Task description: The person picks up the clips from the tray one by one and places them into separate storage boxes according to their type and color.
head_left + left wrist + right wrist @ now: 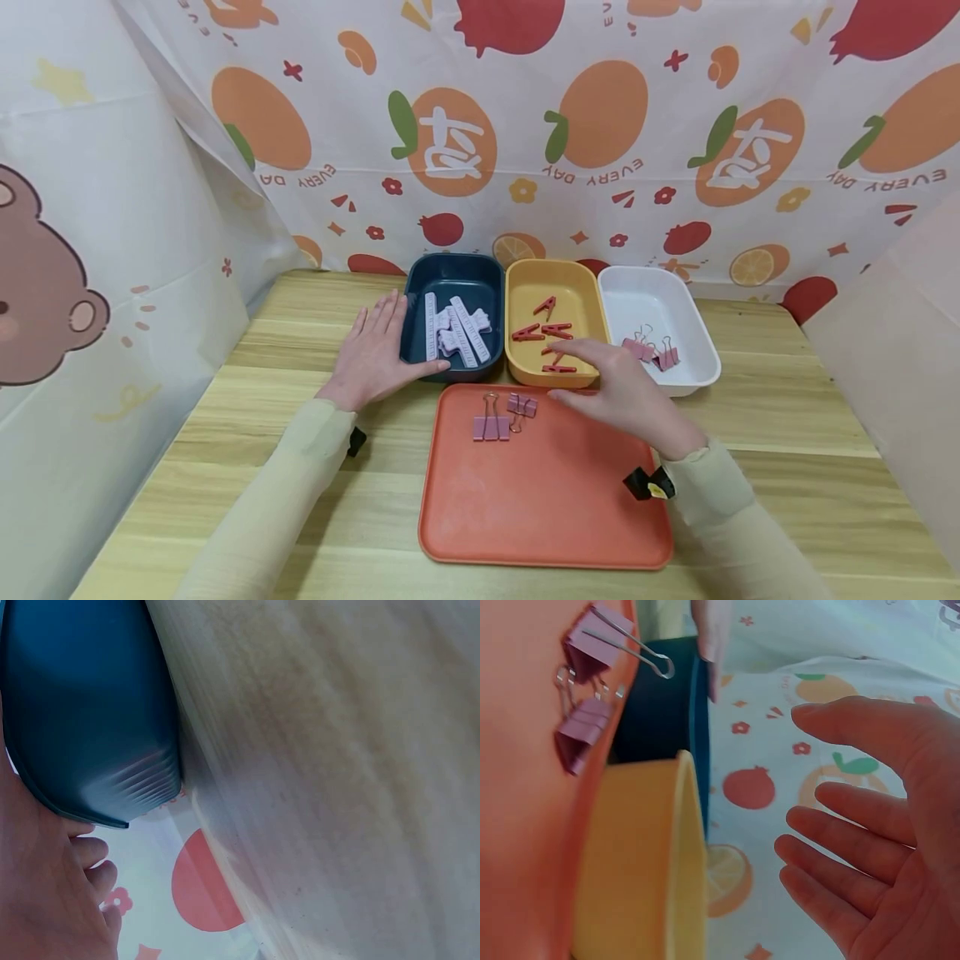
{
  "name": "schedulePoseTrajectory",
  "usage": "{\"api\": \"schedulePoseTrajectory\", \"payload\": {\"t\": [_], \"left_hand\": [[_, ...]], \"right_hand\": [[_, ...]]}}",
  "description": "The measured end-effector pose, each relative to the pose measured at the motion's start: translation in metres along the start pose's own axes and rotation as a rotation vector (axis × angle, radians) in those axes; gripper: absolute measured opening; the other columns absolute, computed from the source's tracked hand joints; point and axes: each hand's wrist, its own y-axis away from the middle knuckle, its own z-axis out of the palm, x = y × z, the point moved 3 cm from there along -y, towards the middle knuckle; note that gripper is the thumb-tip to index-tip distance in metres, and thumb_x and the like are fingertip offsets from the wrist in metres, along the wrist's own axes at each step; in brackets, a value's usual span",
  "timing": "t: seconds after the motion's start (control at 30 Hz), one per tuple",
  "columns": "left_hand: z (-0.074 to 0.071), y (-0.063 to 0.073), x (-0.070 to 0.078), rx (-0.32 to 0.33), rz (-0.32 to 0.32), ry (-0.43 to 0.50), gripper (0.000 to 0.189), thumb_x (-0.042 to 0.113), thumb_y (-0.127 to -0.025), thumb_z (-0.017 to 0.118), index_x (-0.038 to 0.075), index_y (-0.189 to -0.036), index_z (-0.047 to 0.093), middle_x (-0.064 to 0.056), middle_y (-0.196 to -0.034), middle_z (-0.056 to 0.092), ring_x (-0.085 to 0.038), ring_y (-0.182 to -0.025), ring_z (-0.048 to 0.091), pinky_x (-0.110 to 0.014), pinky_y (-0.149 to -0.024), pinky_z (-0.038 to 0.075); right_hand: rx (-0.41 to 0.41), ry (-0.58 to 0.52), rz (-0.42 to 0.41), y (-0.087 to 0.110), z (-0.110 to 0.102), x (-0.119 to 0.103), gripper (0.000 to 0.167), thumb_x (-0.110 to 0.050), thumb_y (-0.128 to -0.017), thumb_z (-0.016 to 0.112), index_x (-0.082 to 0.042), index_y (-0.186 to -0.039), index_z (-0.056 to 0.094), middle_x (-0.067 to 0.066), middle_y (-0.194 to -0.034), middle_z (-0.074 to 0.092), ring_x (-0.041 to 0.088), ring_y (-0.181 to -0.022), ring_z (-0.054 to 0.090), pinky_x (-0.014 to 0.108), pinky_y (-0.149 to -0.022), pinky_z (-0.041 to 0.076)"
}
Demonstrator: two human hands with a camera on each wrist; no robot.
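My left hand (pixel 372 354) lies with straight fingers along the left edge of a dark blue container (pixel 453 267), thumb at its front rim. Inside it are several pale lilac clips (pixel 468 332) with ruler-like markings. My right hand (pixel 626 392) hovers above the front of a yellow container (pixel 555 273), thumb apart from the fingers, nothing in its grasp in the right wrist view. Several small red clips (pixel 528 333) lie in that container, some partly hidden by the fingers. Two pink binder clips, a larger one (pixel 491 428) and a smaller one (pixel 522 406), lie on an orange tray (pixel 547 500).
At the right of the row stands a white container (pixel 693 367) with a few pink binder clips (pixel 664 358). The three containers sit side by side behind the tray on a wooden table (pixel 810 483). A fruit-print cloth (pixel 525 208) hangs behind them.
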Motion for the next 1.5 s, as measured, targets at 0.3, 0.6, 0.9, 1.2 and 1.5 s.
{"api": "schedulePoseTrajectory", "payload": {"t": [0.3, 0.6, 0.9, 1.2, 1.5], "left_hand": [[0.0, 0.001, 0.0, -0.001, -0.004, 0.009, 0.135, 0.094, -0.073, 0.049, 0.003, -0.163, 0.009, -0.019, -0.168, 0.007, -0.036, -0.154, 0.007, -0.051, -0.122, -0.003], [0.001, 0.0, 0.0, 0.001, 0.005, 0.003, 0.134, 0.094, -0.073, 0.049, 0.002, -0.163, 0.01, -0.02, -0.168, 0.008, -0.037, -0.153, 0.008, -0.051, -0.122, -0.002], [0.0, 0.001, 0.0, 0.009, 0.012, 0.007, 0.135, 0.094, -0.073, 0.049, 0.001, -0.162, 0.01, -0.02, -0.168, 0.009, -0.038, -0.153, 0.009, -0.051, -0.122, -0.001], [0.001, 0.001, 0.0, 0.002, 0.011, 0.005, 0.135, 0.094, -0.073, 0.049, 0.002, -0.163, 0.009, -0.02, -0.168, 0.008, -0.038, -0.153, 0.008, -0.054, -0.122, 0.0], [0.002, 0.0, -0.001, 0.002, 0.005, 0.004, 0.135, 0.095, -0.072, 0.048, 0.003, -0.163, 0.008, -0.019, -0.168, 0.007, -0.038, -0.153, 0.008, -0.053, -0.122, -0.001]], "right_hand": [[-0.099, 0.01, 0.094, 0.003, 0.022, 0.005, 0.065, -0.026, -0.08, 0.09, -0.015, -0.138, 0.064, 0.002, -0.135, 0.064, 0.024, -0.124, 0.058, 0.044, -0.096, 0.055], [-0.188, -0.036, 0.112, 0.002, 0.038, 0.008, 0.061, -0.02, -0.082, 0.089, -0.014, -0.138, 0.065, 0.004, -0.133, 0.066, 0.027, -0.121, 0.061, 0.044, -0.097, 0.054], [-0.255, -0.013, 0.063, 0.0, 0.053, 0.007, 0.056, -0.022, -0.083, 0.088, -0.014, -0.135, 0.068, 0.0, -0.127, 0.069, 0.02, -0.114, 0.064, 0.038, -0.096, 0.054], [-0.324, 0.051, 0.089, -0.008, 0.073, 0.017, 0.054, -0.024, -0.086, 0.085, -0.016, -0.136, 0.067, -0.004, -0.126, 0.069, 0.01, -0.111, 0.064, 0.03, -0.095, 0.053], [-0.354, 0.123, 0.063, -0.011, 0.082, 0.016, 0.049, -0.023, -0.088, 0.083, -0.013, -0.134, 0.069, -0.001, -0.125, 0.069, 0.012, -0.11, 0.064, 0.031, -0.097, 0.053]]}}
